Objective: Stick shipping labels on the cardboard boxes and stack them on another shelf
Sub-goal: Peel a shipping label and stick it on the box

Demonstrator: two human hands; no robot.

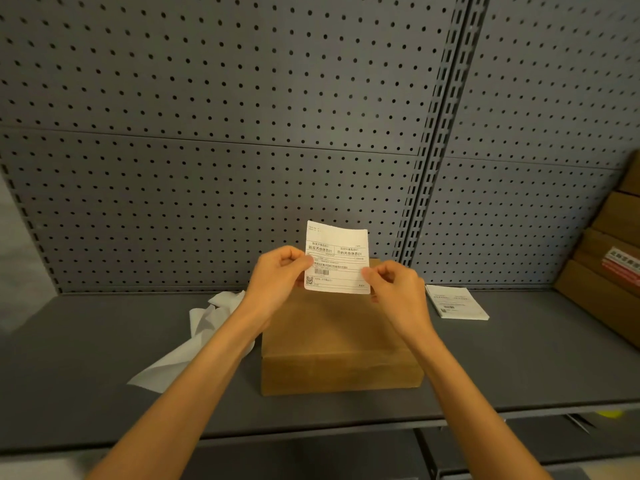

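Both hands' fingers pinch label (pixel 336 258) | box (pixel 339 344) on grey shelf (pixel 519 368) | pegboard wall (pixel 221 98) behind

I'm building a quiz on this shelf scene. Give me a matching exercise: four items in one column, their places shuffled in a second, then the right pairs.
Items:
1. shipping label
2. cardboard box
3. label stack
4. crumpled white backing paper

Places:
A. lying on the shelf left of the box
B. pinched between both hands
C. on the shelf right of the box
D. on the shelf below the hands

Pairs: 1-B, 2-D, 3-C, 4-A
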